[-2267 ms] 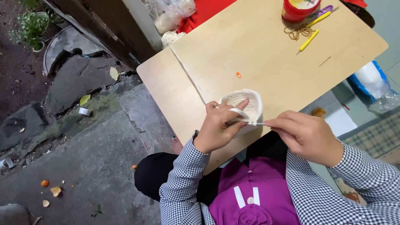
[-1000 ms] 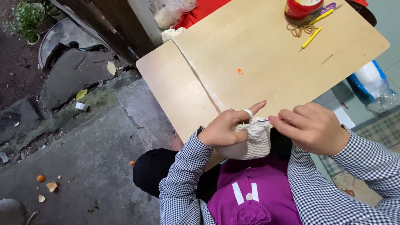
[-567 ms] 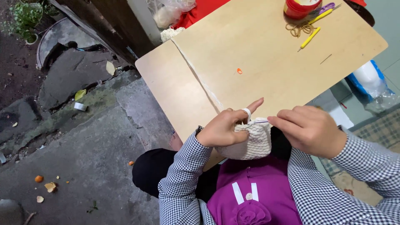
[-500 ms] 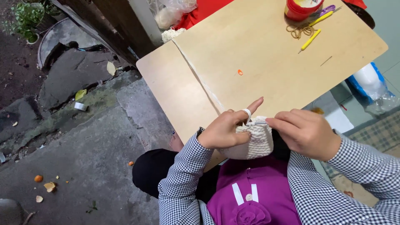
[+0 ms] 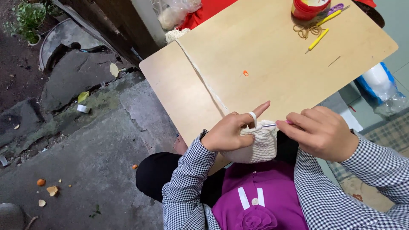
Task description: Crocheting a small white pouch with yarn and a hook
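At centre frame the left hand point(image 5: 228, 134) pinches the cream crocheted piece point(image 5: 257, 145), index finger out with yarn looped over it; to its right the right hand point(image 5: 321, 132) grips a crochet hook point(image 5: 272, 125), fingers closed, at the wooden table point(image 5: 272, 55) edge

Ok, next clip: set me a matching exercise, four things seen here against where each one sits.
Things:
1. cream crochet piece
2. yellow crochet hook
3. red container
4. small orange marker

Places:
A. alone on the bare middle of the board
B. at the board's far edge
C. held in the left hand
D. lying on the board beside a tan yarn tangle

Pairs: 1-C, 2-D, 3-B, 4-A
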